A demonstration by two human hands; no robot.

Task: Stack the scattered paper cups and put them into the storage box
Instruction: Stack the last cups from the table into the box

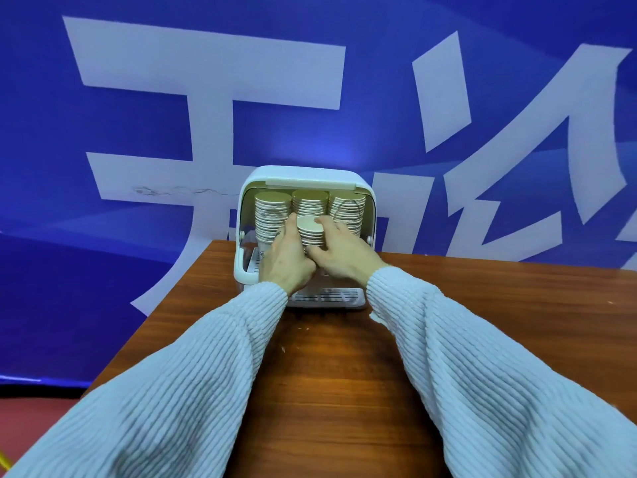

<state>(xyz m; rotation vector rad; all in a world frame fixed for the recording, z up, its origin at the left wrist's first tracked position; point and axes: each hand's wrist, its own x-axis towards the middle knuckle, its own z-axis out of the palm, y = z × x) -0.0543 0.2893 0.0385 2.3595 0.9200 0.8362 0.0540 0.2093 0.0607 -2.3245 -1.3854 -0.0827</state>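
Both hands' grip clamps a ribbed paper cup stack (311,232) inside the rounded white storage box (303,175).

A brown wood-grain surface (344,374) fills the lower half of the view, its far edge slanting from 11 o'clock down toward 3 o'clock. One thing stands directly on it — a white storage box (303,177) at 12 o'clock, right against the far edge, its open front facing the person. A few pale specks (282,349) lie on the wood near the centre — too small to tell what.
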